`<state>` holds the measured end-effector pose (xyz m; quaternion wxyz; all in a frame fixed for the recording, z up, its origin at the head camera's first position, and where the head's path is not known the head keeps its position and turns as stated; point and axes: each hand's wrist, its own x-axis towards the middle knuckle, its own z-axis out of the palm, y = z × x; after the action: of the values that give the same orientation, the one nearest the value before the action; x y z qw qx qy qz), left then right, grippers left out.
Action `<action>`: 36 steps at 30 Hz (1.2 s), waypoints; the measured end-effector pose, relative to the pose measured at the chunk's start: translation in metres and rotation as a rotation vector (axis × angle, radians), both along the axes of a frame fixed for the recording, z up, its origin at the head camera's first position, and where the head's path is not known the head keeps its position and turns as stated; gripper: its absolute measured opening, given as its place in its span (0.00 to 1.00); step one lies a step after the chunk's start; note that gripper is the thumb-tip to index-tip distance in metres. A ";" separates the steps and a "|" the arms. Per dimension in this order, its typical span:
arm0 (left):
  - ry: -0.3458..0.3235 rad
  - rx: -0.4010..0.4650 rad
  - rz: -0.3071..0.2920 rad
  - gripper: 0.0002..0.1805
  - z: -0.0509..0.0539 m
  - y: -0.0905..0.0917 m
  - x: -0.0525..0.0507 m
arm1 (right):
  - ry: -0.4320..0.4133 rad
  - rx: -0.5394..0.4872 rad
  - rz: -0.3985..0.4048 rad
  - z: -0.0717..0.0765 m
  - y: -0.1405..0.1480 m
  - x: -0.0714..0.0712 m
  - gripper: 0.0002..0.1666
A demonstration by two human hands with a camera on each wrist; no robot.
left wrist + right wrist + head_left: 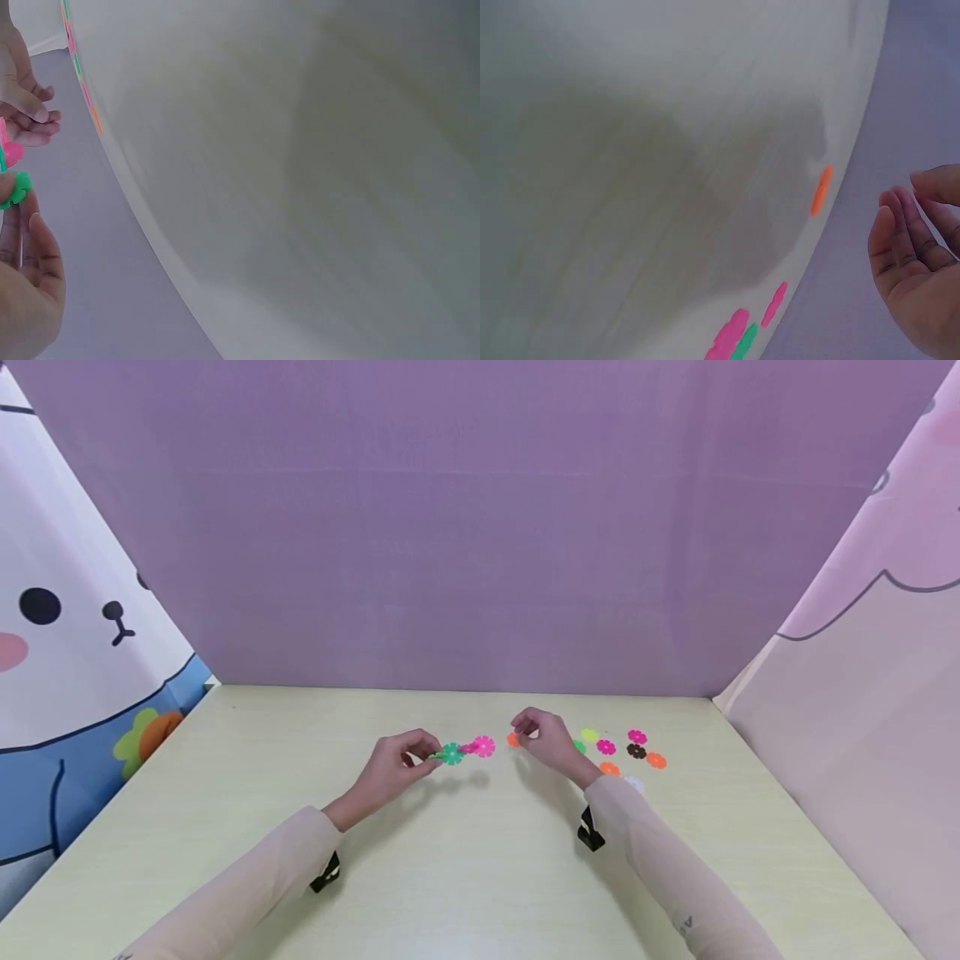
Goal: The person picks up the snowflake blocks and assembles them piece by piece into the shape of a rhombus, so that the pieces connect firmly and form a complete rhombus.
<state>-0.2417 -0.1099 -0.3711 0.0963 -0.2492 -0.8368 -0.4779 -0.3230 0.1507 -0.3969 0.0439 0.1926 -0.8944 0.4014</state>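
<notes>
In the head view, my left hand [393, 766] pinches a short chain of joined flower-shaped plastic discs at its green end. A green disc [452, 753] faces up beside the fingertips, and a pink disc [483, 746] forms the far end. The left wrist view shows a green disc [20, 189] between thumb and fingers, with pink behind it. My right hand [549, 742] hovers over the table right of the chain, fingers loosely bent, with nothing visible between them. Beside its fingertips in the head view lies an orange disc [513, 739], partly hidden.
Several loose discs lie right of the right hand: yellow [588, 735], pink [606, 747], black [636, 751], orange [656, 760] and white [634, 783], some partly covered by the arm. The pale table [465, 877] meets a purple backdrop [465, 568] behind, with printed cloths at both sides.
</notes>
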 end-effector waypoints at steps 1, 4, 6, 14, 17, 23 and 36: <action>0.000 -0.001 0.000 0.06 0.000 0.000 0.000 | 0.001 0.018 0.003 -0.001 0.000 -0.002 0.12; -0.001 -0.001 0.001 0.06 0.000 0.000 0.000 | 0.000 0.080 0.009 -0.002 0.001 -0.006 0.14; -0.001 -0.001 0.002 0.06 0.000 0.001 -0.001 | -0.012 0.122 0.006 -0.003 0.000 -0.009 0.15; -0.002 -0.002 -0.001 0.06 0.001 0.001 -0.002 | -0.102 0.240 -0.013 -0.008 0.002 -0.022 0.17; 0.000 -0.002 -0.002 0.06 0.001 0.001 -0.002 | -0.124 0.273 -0.008 -0.010 0.003 -0.026 0.17; 0.019 0.007 0.003 0.06 -0.016 -0.004 -0.015 | -0.140 0.290 0.003 -0.013 0.003 -0.029 0.15; 0.047 0.028 0.005 0.07 -0.028 -0.007 -0.025 | -0.048 0.306 0.022 -0.013 -0.001 -0.030 0.15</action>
<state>-0.2670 -0.1170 -0.3991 0.1204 -0.2569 -0.8282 -0.4832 -0.3525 0.1493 -0.4094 -0.0116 0.1969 -0.9437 0.2654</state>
